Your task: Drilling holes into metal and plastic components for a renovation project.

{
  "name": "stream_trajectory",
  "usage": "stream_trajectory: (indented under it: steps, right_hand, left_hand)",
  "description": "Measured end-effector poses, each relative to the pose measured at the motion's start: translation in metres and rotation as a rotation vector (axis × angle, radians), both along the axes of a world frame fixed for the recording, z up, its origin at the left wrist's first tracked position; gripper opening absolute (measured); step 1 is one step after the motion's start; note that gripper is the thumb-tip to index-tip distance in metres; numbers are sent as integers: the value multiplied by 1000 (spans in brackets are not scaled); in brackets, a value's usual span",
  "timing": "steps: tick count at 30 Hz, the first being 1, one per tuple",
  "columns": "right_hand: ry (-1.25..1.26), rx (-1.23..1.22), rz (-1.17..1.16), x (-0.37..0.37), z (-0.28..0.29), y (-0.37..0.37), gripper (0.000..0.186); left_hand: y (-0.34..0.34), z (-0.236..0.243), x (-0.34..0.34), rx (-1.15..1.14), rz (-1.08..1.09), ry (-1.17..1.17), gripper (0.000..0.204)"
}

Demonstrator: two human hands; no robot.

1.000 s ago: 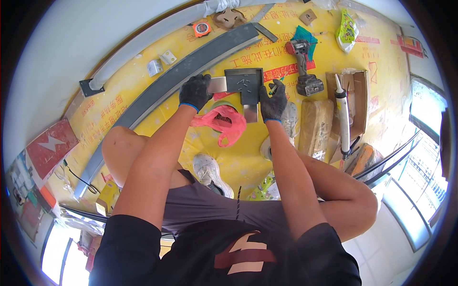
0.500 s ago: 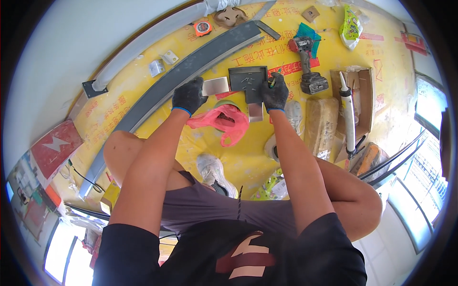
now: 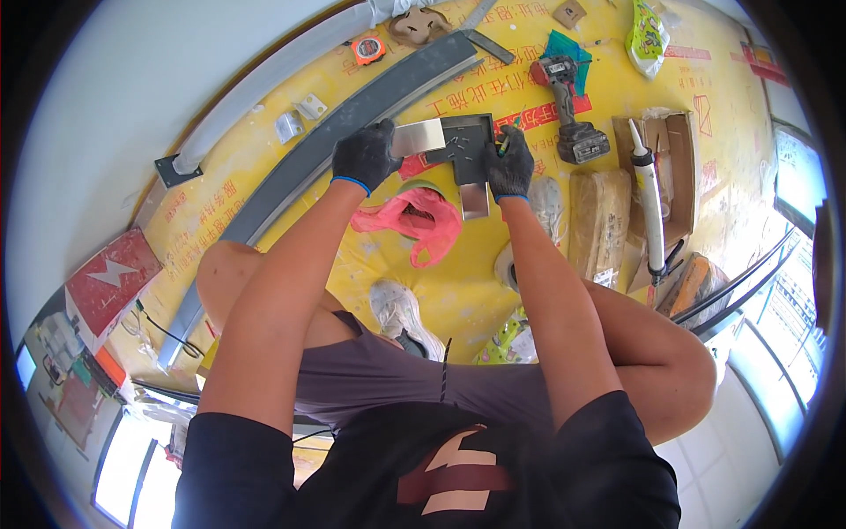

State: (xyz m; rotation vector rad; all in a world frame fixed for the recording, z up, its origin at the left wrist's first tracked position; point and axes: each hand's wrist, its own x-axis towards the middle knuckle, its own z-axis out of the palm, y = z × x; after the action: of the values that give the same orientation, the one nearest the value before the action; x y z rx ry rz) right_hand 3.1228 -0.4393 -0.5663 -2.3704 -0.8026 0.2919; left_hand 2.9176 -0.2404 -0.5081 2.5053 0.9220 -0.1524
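Observation:
In its dark glove, my left hand (image 3: 366, 159) is closed around one end of a flat silver metal plate (image 3: 418, 138). The plate's other end overlaps the left end of a dark grey L-shaped corner profile (image 3: 471, 139). Small screws lie in the profile's recess. A second silver metal plate (image 3: 475, 201) sits at the profile's lower end. My right hand (image 3: 509, 167), gloved too, grips the profile along its right side, and something thin and greenish shows by its fingers. Just below is a pink plastic bag (image 3: 421, 217) over a round container.
A long dark grey metal profile (image 3: 352, 110) curves across the left. At the right lie a cordless drill (image 3: 573, 110), a caulking gun (image 3: 649, 203), an open cardboard box (image 3: 679, 181) and a wrapped package (image 3: 599, 220). An orange tape measure (image 3: 368, 49) and metal brackets (image 3: 300, 116) lie farther off.
My left hand has moved right with the silver plate, so its end now overlaps the L-shaped profile's left end. The right hand keeps its grip. The whole view has shifted slightly.

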Motion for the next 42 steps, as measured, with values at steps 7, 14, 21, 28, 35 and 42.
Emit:
stream_trajectory:
  steps: [7,14,21,28,35,42]
  right_hand:
    - [-10,2,9,-1,2,2,41]
    - [34,-16,7,-3,6,3,41]
    - [30,-11,-2,0,0,2,42]
    - [41,-22,-29,0,0,1,41]
    - [49,-36,-31,-1,7,4,41]
    - [72,-51,-25,-2,7,3,40]
  left_hand:
    - [-7,-12,2,68,-78,-36,44]
    - [-18,-23,3,123,-73,-100,35]
    - [-21,-21,11,160,-78,-126,32]
    - [-20,-12,15,126,-78,-93,33]
    - [-19,-19,12,120,-94,-67,30]
    - [-19,-20,12,116,-83,-44,31]
